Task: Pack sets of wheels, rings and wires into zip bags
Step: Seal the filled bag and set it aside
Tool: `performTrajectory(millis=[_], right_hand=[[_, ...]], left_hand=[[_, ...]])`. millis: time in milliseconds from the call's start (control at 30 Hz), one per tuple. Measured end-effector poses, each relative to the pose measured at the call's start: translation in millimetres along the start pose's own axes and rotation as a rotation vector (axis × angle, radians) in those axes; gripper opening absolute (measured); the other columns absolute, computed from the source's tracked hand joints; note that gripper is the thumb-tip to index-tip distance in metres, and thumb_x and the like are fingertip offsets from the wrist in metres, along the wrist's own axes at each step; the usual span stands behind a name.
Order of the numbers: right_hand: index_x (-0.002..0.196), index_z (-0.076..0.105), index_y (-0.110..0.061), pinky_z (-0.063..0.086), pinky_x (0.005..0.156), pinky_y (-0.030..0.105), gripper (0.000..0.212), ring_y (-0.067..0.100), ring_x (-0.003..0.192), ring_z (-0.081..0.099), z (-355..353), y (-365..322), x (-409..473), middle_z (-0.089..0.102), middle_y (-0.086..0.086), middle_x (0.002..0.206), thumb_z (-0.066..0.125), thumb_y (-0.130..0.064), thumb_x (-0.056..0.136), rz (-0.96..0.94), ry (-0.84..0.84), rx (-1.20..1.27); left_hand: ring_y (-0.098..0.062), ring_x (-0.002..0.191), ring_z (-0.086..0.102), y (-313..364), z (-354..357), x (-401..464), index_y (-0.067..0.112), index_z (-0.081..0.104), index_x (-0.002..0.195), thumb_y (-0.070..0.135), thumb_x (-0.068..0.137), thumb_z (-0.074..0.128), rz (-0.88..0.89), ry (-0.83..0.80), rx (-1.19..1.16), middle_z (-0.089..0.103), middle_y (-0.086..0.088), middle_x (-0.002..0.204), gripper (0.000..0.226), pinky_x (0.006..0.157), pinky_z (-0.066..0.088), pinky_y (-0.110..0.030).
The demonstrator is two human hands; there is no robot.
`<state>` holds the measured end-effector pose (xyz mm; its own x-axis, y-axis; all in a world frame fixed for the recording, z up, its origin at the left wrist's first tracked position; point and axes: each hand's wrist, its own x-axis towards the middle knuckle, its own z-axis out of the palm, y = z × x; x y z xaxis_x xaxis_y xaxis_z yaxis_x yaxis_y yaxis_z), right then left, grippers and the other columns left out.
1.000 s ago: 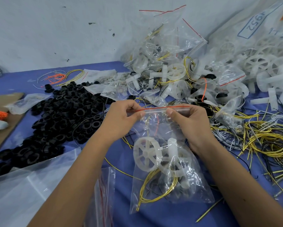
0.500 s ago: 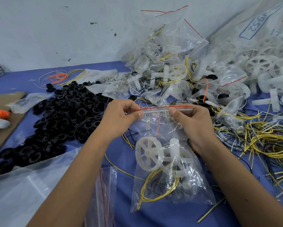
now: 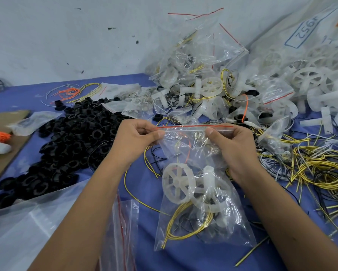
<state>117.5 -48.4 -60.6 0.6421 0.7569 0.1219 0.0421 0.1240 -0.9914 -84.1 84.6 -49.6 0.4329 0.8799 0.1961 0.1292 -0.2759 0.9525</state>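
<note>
A clear zip bag (image 3: 201, 229) with a red-lined zip strip (image 3: 193, 127) hangs between my hands above the blue table. Inside it lie white spoked wheels (image 3: 177, 184), coiled yellow wire (image 3: 179, 218) and a thin orange wire. My left hand (image 3: 137, 142) pinches the strip's left end between thumb and fingers. My right hand (image 3: 233, 148) pinches the strip toward its right end, thumb on the near side. The bag's bottom rests on the table.
A heap of black rings (image 3: 70, 139) covers the table at left. Filled zip bags (image 3: 207, 79) pile up at the back, loose white wheels (image 3: 309, 79) at far right, tangled yellow wires (image 3: 320, 167) at right. Spare zip bags (image 3: 123, 231) lie below my left arm.
Both hands have lifted the bag's top slightly, and the right hand has slid a little rightward along the strip. The left hand keeps its pinch.
</note>
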Motion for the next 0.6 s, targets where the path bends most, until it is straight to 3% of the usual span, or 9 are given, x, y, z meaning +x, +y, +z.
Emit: performTrajectory(millis=[133, 300, 367, 433, 533, 600], right_hand=[[0.084, 0.080, -0.020, 0.053, 0.068, 0.030, 0.005, 0.006, 0.070, 0.068, 0, 0, 1, 0.078, -0.001, 0.079, 0.080, -0.016, 0.087, 0.003, -0.003, -0.005], [0.081, 0.080, -0.020, 0.053, 0.062, 0.021, 0.007, 0.006, 0.065, 0.066, 0, -1, 0, 0.077, 0.002, 0.078, 0.079, -0.017, 0.087, -0.005, 0.000, 0.011], [0.080, 0.079, -0.016, 0.049, 0.053, 0.019, 0.008, 0.008, 0.059, 0.060, 0, -2, 0, 0.075, 0.007, 0.074, 0.078, -0.017, 0.089, -0.008, 0.045, 0.049], [0.081, 0.076, -0.010, 0.044, 0.047, 0.021, 0.012, 0.011, 0.052, 0.053, -2, -4, 0, 0.066, 0.009, 0.065, 0.075, -0.016, 0.092, -0.024, 0.083, 0.091], [0.083, 0.073, -0.011, 0.046, 0.054, 0.028, 0.012, 0.020, 0.059, 0.054, -1, -7, -2, 0.065, 0.008, 0.067, 0.073, -0.016, 0.093, -0.041, 0.107, 0.166], [0.085, 0.074, -0.012, 0.051, 0.059, 0.026, 0.010, 0.016, 0.064, 0.061, -1, -9, -2, 0.070, 0.003, 0.070, 0.074, -0.017, 0.093, -0.068, 0.131, 0.136]], left_hand=[[-0.016, 0.062, 0.066, 0, -2, 0, 0.007, 0.073, 0.073, -0.004, 0.084, 0.078, 0.024, -0.028, -0.010, 0.072, -0.014, 0.071, 0.016, 0.067, 0.058, -0.025], [-0.017, 0.065, 0.067, 0, 1, 1, 0.007, 0.072, 0.079, 0.001, 0.090, 0.073, -0.005, -0.053, -0.069, 0.073, -0.011, 0.073, 0.013, 0.069, 0.059, -0.027], [-0.017, 0.066, 0.069, 4, 2, -4, 0.012, 0.075, 0.082, 0.020, 0.092, 0.074, -0.142, -0.195, -0.185, 0.073, -0.008, 0.076, 0.012, 0.067, 0.059, -0.031], [-0.020, 0.071, 0.073, 9, 7, -11, 0.018, 0.076, 0.088, 0.044, 0.084, 0.078, -0.320, -0.449, -0.202, 0.075, -0.009, 0.085, 0.027, 0.065, 0.061, -0.033], [-0.021, 0.078, 0.074, 15, 19, -21, 0.012, 0.064, 0.103, 0.054, 0.074, 0.077, -0.430, -0.667, -0.055, 0.077, -0.007, 0.090, 0.053, 0.071, 0.062, -0.037], [-0.021, 0.078, 0.074, 21, 18, -24, 0.009, 0.061, 0.110, 0.056, 0.067, 0.077, -0.438, -0.736, -0.088, 0.077, -0.004, 0.090, 0.065, 0.070, 0.063, -0.036]])
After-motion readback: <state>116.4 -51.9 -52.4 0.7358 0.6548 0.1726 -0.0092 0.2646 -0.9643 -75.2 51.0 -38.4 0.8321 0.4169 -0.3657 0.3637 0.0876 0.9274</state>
